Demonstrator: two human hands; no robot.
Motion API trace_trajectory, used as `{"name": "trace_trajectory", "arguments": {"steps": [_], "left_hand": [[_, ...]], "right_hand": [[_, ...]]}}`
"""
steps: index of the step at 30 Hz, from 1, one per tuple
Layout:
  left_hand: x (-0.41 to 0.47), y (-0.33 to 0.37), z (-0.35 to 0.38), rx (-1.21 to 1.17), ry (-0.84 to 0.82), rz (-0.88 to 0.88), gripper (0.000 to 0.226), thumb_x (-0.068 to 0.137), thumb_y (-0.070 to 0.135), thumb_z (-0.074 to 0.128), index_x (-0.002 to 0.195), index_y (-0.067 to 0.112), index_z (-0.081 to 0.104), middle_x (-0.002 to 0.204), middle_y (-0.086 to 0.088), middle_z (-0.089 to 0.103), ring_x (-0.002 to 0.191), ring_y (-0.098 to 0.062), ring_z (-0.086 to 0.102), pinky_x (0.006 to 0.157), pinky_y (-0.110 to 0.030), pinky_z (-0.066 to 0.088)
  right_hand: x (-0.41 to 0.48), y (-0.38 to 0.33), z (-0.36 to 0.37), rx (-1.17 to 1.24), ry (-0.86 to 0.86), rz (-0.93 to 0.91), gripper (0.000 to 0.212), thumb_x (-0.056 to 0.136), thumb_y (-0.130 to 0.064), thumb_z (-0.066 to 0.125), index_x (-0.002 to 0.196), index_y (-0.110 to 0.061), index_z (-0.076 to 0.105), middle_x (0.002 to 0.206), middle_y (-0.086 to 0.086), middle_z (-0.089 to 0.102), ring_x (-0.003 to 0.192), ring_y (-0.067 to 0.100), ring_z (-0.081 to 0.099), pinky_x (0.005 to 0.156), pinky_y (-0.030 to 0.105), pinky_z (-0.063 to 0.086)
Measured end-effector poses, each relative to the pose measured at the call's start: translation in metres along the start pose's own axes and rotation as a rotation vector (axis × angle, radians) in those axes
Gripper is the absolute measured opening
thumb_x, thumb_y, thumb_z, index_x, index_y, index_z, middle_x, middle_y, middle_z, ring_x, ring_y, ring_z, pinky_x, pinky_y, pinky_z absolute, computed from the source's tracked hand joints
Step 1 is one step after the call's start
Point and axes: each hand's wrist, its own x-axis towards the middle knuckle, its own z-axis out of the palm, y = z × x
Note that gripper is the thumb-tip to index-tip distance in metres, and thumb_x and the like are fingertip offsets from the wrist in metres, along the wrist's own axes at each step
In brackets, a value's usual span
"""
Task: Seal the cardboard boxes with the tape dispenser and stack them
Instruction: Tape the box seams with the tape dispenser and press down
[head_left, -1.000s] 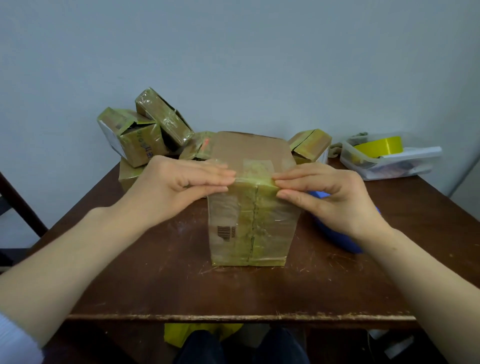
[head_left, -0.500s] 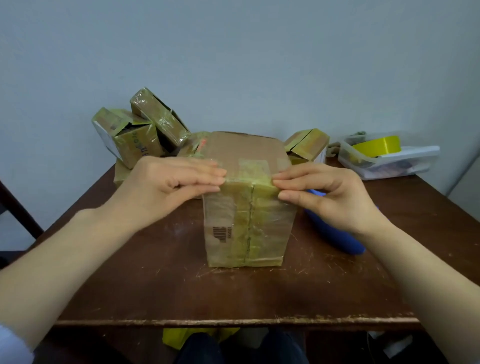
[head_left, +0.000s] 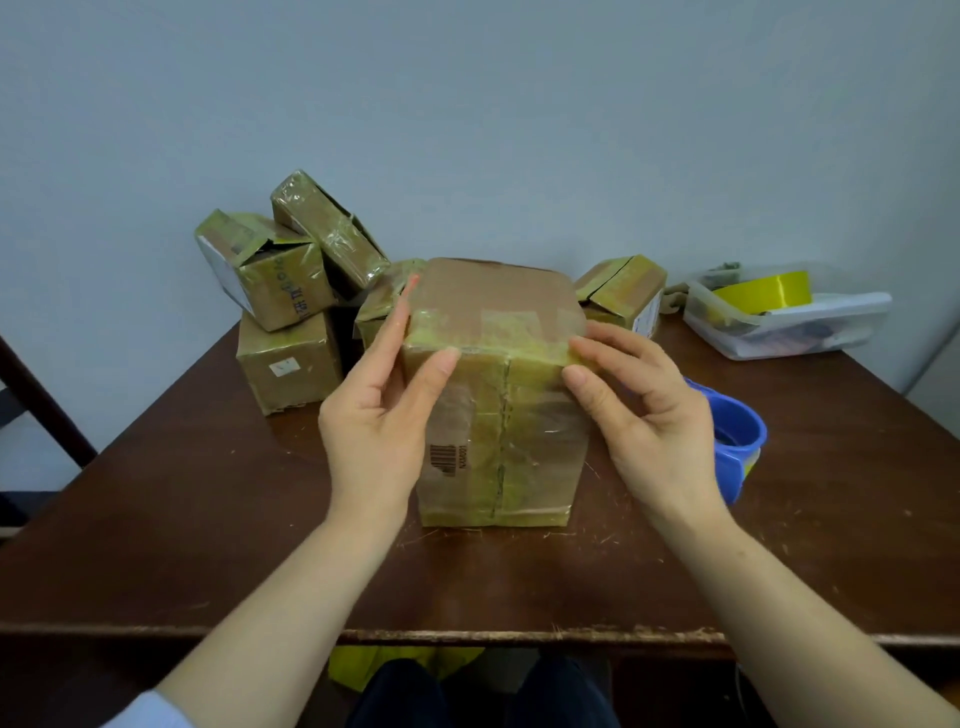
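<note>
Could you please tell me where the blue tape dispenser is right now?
In the head view, the blue tape dispenser lies on the table right of the taped box, partly hidden behind the right hand.

- The cardboard box (head_left: 501, 431) stands upright in the middle of the table (head_left: 208, 519). It is wrapped in yellowish tape, with a seam down its front, a barcode low on that face and a partly taped brown top.
- The blue tape dispenser (head_left: 737, 441) lies just right of it, partly hidden.
- A pile of taped boxes (head_left: 288, 364) sits at the back left, its topmost one tilted.
- A smaller taped box (head_left: 623, 291) sits at the back right.
</note>
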Motion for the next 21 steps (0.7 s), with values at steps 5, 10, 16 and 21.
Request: {"name": "trace_trajectory", "arguments": {"steps": [5, 10, 16, 21], "left_hand": [[-0.002, -0.003, 0.006, -0.008, 0.016, -0.052, 0.064, 0.079, 0.017, 0.073, 0.135, 0.028, 0.044, 0.13, 0.025, 0.049, 0.128, 0.006, 0.042, 0.104, -0.014, 0.036], [0.004, -0.012, 0.0, -0.182, 0.024, -0.123, 0.057, 0.072, 0.011, 0.075, 0.125, 0.02, 0.056, 0.128, 0.004, 0.06, 0.125, -0.009, 0.051, 0.107, -0.038, 0.041], [0.009, -0.01, -0.014, -0.348, 0.061, -0.315, 0.046, 0.07, 0.022, 0.071, 0.114, 0.008, 0.066, 0.111, 0.006, 0.07, 0.111, -0.012, 0.059, 0.105, -0.034, 0.039], [0.002, 0.0, -0.008, 0.075, 0.037, -0.102, 0.059, 0.061, 0.037, 0.078, 0.116, 0.018, 0.065, 0.119, 0.006, 0.066, 0.115, -0.005, 0.059, 0.091, -0.02, 0.049]], "right_hand": [[-0.007, -0.005, 0.02, 0.051, 0.132, 0.136, 0.035, 0.066, -0.033, 0.077, 0.097, -0.044, 0.065, 0.117, -0.001, 0.065, 0.111, 0.008, 0.058, 0.097, 0.029, 0.048], [-0.004, 0.0, 0.006, 0.171, 0.084, 0.169, 0.032, 0.064, -0.028, 0.072, 0.095, -0.036, 0.067, 0.108, -0.003, 0.07, 0.107, 0.007, 0.062, 0.096, 0.023, 0.048], [0.0, 0.009, -0.003, 0.587, 0.098, 0.323, 0.031, 0.06, -0.008, 0.074, 0.09, -0.014, 0.075, 0.092, 0.004, 0.075, 0.091, 0.014, 0.069, 0.075, 0.019, 0.054], [0.002, -0.007, 0.008, 0.114, 0.042, 0.188, 0.054, 0.056, -0.045, 0.079, 0.106, -0.035, 0.061, 0.106, -0.007, 0.067, 0.098, 0.007, 0.066, 0.084, 0.024, 0.054]]}}
